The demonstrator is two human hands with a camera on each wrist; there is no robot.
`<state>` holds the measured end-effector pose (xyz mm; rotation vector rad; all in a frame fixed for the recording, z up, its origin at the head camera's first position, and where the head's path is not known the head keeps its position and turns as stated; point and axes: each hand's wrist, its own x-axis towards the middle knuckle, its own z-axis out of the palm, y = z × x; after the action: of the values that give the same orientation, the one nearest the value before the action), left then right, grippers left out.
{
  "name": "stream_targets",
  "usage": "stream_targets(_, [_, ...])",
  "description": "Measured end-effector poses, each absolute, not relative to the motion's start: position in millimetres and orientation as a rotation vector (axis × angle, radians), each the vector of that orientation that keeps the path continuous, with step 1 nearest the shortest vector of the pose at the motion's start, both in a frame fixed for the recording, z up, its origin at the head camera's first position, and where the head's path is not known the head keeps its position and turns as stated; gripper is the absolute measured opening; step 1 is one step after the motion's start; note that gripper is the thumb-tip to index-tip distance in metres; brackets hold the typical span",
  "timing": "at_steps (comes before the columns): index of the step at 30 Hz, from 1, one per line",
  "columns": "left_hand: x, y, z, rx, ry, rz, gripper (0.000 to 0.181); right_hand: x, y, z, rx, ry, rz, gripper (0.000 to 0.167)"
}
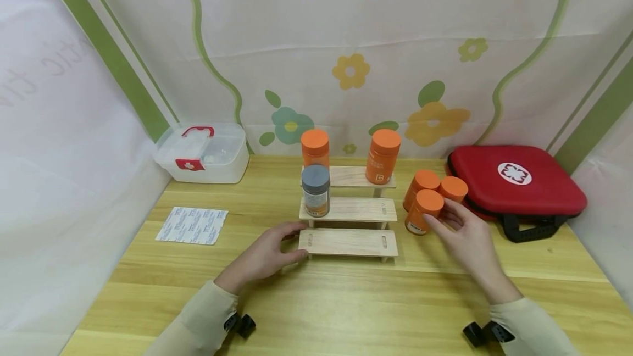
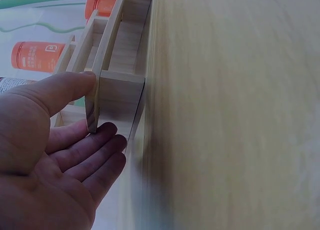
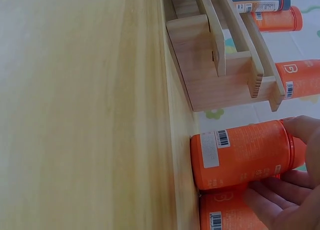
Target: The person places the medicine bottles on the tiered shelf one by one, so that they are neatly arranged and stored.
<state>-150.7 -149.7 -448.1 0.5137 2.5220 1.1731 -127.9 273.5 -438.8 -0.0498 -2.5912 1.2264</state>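
My left hand [image 1: 264, 254] holds the left end of the lowest board of a three-tier wooden stand [image 1: 351, 242], thumb at the front edge and fingers behind. In the right wrist view, the thumb and fingers of my right hand [image 3: 295, 195] grip an orange bottle [image 3: 240, 152] near its lid; its base meets the table. Two more orange bottles [image 1: 422, 183] stand close behind it. On the stand's top tier are an orange bottle [image 1: 383, 155] at the right and another orange bottle [image 1: 315, 144] at the left. A grey-lidded bottle [image 1: 316, 191] occupies the middle tier's left end.
To the right lies a red first-aid case [image 1: 524, 185] with a black handle, close to the bottles. A clear-lidded white box [image 1: 212, 166] sits at the back left. Nearer, a printed white packet [image 1: 193, 225] lies flat on the wooden table [image 1: 346, 301]. Patterned cloth hangs behind.
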Motion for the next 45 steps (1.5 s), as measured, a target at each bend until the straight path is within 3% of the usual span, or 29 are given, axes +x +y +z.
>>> stream_targets(45, [-150.0, -150.1, -445.7, 0.49, 2.505, 1.178, 0.061, -124.1, 271.6, -431.9, -0.076, -2.526, 1.247, 0.058])
